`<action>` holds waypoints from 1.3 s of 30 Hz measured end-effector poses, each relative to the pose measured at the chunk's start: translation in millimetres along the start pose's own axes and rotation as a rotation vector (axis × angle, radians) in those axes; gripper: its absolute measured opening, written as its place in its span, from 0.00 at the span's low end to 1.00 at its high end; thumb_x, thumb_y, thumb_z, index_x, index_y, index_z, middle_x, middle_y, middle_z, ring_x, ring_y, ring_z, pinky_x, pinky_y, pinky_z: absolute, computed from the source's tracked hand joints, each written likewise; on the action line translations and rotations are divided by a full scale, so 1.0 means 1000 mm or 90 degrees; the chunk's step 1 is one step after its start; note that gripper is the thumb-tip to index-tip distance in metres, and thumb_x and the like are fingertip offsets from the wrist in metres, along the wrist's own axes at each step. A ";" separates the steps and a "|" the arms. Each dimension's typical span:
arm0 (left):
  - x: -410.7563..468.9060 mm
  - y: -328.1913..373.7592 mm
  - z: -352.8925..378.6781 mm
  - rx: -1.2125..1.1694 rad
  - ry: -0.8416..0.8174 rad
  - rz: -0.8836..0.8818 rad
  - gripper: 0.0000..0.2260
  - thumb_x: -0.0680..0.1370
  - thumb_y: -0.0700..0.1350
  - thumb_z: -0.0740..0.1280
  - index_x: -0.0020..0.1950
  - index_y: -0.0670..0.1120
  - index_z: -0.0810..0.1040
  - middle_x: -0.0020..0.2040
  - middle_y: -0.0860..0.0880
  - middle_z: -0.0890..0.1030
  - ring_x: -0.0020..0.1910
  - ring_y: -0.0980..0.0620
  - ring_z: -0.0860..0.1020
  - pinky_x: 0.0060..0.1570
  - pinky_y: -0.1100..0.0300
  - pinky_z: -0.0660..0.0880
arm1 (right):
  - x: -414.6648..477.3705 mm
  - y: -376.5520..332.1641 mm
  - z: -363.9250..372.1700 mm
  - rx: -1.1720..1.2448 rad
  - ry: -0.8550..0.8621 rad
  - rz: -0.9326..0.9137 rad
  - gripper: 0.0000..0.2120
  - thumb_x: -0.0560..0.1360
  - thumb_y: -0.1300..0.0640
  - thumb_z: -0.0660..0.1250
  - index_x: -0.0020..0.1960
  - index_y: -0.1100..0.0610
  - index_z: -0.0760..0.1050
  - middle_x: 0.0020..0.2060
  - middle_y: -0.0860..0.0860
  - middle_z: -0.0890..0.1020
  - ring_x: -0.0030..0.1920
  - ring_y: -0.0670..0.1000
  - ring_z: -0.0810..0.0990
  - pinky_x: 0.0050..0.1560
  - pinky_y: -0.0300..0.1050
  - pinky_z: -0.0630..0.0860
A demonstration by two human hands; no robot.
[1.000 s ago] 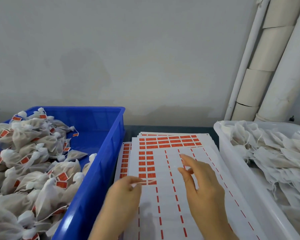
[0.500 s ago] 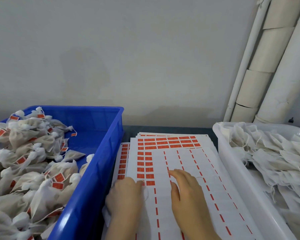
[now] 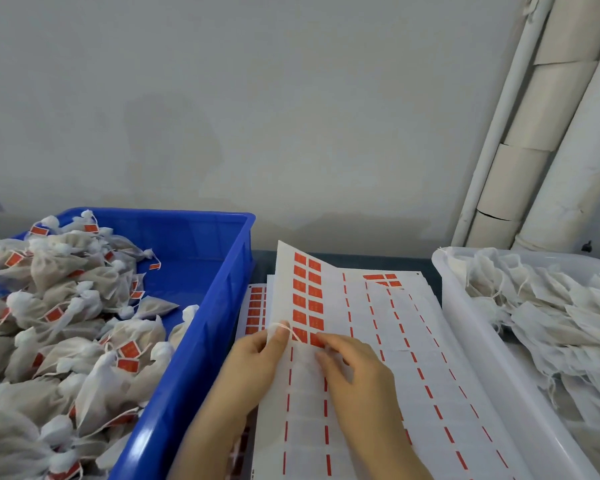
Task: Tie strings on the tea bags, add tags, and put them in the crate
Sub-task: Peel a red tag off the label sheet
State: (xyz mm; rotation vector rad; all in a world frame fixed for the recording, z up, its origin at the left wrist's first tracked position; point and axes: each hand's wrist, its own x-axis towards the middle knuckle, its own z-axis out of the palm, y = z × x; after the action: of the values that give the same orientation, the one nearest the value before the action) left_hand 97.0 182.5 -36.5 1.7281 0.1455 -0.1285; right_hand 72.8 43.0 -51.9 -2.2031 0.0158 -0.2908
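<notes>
step: peel tag | left hand pinches string and raised sheet edge | right hand pinches lowest red tag, beside crate | tip: keep sheet bent, lift tag corner slowly

Crate, 9 o'clock: tagged tea bags inside. Tag sheets, 6 o'clock, between crate and tub. Tub, 3 o'clock: untagged bags inside.
</notes>
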 end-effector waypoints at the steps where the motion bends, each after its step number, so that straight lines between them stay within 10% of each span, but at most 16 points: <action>1: -0.002 0.002 0.000 -0.023 0.005 0.010 0.10 0.77 0.55 0.61 0.45 0.52 0.78 0.34 0.56 0.84 0.33 0.54 0.83 0.27 0.66 0.76 | -0.001 -0.004 0.000 0.013 0.012 -0.005 0.12 0.70 0.41 0.60 0.53 0.35 0.66 0.53 0.33 0.70 0.46 0.34 0.70 0.56 0.27 0.66; 13: -0.008 0.005 -0.005 -0.085 -0.083 0.044 0.16 0.66 0.58 0.66 0.43 0.49 0.83 0.41 0.49 0.85 0.39 0.48 0.84 0.36 0.59 0.80 | -0.002 -0.019 0.003 0.075 0.068 -0.032 0.13 0.68 0.45 0.69 0.49 0.39 0.68 0.48 0.33 0.71 0.43 0.30 0.70 0.38 0.19 0.63; 39: -0.004 -0.001 0.005 -0.062 -0.033 0.048 0.14 0.65 0.58 0.67 0.41 0.50 0.82 0.36 0.55 0.84 0.35 0.55 0.83 0.28 0.68 0.76 | -0.006 -0.010 0.006 0.168 0.099 0.031 0.09 0.66 0.44 0.69 0.43 0.38 0.70 0.40 0.28 0.70 0.39 0.33 0.73 0.32 0.19 0.67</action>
State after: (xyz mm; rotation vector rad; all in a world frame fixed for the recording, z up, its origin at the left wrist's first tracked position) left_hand 92.8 177.3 -37.8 1.6294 0.0477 -0.1101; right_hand 67.6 54.0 -48.8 -1.9117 0.1116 -0.4127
